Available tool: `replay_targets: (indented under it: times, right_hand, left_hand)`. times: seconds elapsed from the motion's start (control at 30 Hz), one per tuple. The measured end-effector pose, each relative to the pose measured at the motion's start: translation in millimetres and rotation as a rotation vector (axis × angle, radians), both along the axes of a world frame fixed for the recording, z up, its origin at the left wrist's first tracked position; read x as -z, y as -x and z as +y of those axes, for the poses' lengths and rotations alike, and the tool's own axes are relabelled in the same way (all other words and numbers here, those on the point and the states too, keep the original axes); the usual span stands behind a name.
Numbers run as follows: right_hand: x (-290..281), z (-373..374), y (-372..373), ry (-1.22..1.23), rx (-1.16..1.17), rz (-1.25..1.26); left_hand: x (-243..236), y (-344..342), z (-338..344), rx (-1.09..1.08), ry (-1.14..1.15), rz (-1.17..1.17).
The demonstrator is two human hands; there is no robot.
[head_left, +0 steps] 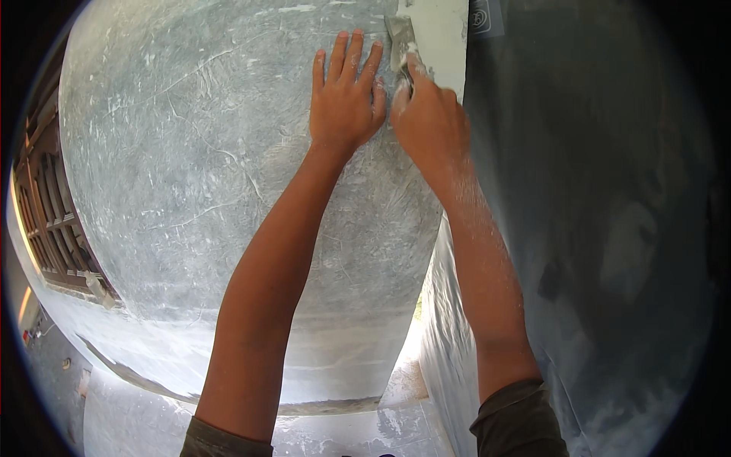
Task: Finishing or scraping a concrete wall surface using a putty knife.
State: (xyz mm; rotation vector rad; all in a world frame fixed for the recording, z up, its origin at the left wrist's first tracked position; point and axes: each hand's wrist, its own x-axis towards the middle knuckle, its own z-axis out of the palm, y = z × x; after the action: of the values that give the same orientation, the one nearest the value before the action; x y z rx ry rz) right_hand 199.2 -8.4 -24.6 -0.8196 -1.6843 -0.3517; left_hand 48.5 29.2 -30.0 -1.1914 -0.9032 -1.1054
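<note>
A grey plastered wall, streaked with white and marked by scratch lines, fills the middle of the head view. My left hand lies on it with the fingers spread, holding nothing. Just to its right, my right hand grips a putty knife, index finger stretched along it toward the blade. The blade points up and rests against the wall beside a smooth, pale strip. Most of the handle is hidden in my fist. White dust coats my right fingers and forearm.
A brown wooden slatted window stands at the left. Down the right side hangs a large dark sheet-like surface, with a pale, wrinkled sheet at its lower left. Below the wall's bottom edge is a light floor with white smears.
</note>
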Motion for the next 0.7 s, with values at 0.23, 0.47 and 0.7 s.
replay_targets:
  times: [0.23, 0.47, 0.7]
  right_hand:
    - [-5, -8, -2, 0.021, 0.000, -0.006]
    - [-25, 8, -5, -0.009, 0.006, 0.006]
    - [6, -3, -3, 0.048, -0.008, -0.043]
  left_hand:
    - [1, 2, 2, -0.007, -0.004, 0.000]
    - [0, -7, 3, -0.007, 0.023, -0.007]
    - [2, 5, 0, -0.030, -0.010, -0.005]
